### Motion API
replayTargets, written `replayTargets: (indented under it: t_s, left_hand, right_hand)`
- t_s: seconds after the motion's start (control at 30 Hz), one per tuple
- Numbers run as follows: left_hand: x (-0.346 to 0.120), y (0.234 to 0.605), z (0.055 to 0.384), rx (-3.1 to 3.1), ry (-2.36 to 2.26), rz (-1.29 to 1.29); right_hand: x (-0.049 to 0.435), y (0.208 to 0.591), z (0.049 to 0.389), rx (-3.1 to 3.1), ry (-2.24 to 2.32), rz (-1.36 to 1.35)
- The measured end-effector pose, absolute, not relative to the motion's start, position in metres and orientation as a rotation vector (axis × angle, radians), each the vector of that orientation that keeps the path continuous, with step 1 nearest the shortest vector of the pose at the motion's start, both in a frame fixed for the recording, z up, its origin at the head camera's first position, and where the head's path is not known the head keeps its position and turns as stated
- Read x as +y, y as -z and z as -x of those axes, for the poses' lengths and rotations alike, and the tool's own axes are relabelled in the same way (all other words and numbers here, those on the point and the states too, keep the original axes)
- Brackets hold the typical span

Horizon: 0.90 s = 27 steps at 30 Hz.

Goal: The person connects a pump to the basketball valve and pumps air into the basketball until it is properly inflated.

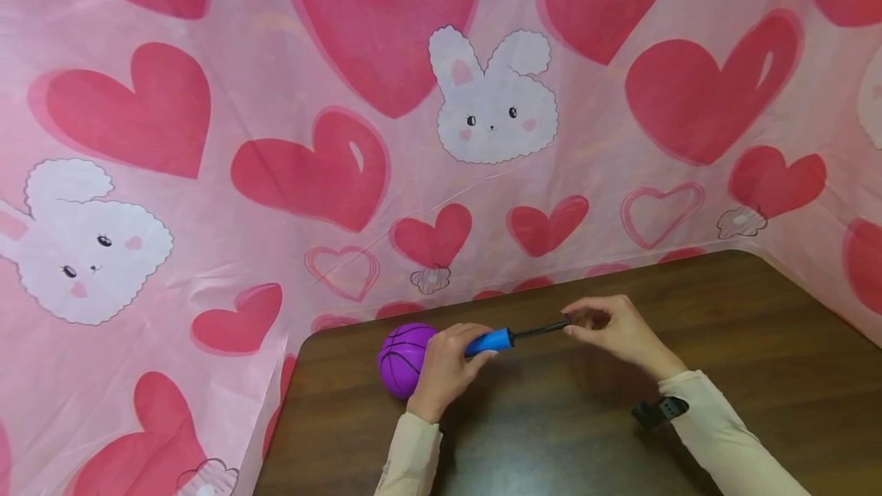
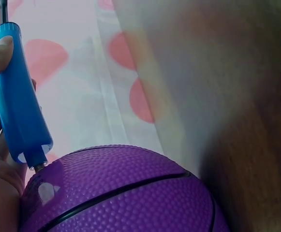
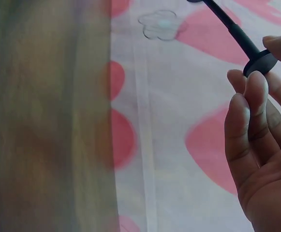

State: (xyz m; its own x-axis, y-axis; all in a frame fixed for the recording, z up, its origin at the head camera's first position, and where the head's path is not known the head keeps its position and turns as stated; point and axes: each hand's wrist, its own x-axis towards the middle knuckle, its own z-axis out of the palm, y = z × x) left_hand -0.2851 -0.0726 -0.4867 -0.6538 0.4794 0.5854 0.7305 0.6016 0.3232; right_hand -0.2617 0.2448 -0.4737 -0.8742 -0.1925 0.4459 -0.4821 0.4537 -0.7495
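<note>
A blue hand pump (image 1: 491, 342) is held nearly level above the table, its black rod (image 1: 540, 329) drawn out to the right. My left hand (image 1: 451, 362) grips the blue barrel, thumb along its side in the left wrist view. At the barrel's lower end a short metal tip meets the purple ball (image 2: 125, 193), which has black seams like a small basketball. Part of the ball (image 1: 403, 358) is hidden behind my left hand in the head view. With thumb and fingertips, my right hand (image 1: 609, 331) pinches the round black handle (image 3: 260, 63) at the rod's end.
Below the hands lies a dark brown wooden table (image 1: 551, 435) with rounded corners. A pink cloth (image 1: 406, 151) printed with red hearts and white rabbits hangs along its back and sides. A black strap (image 1: 659, 412) sits at the right wrist.
</note>
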Motion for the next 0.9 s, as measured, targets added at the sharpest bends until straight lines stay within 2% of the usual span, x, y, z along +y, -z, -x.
replayTargets:
  t_s: [0.33,0.9]
  left_hand:
    - [-0.074,0.483,0.284,-2.414,0.807,0.945]
    - [-0.071,0.488,0.285,-2.368,0.760,0.975]
  right_hand:
    - [0.262,0.465,0.260,-2.424,-1.395,-0.531]
    - [0.254,0.470,0.263,-2.394,-1.442,-0.566]
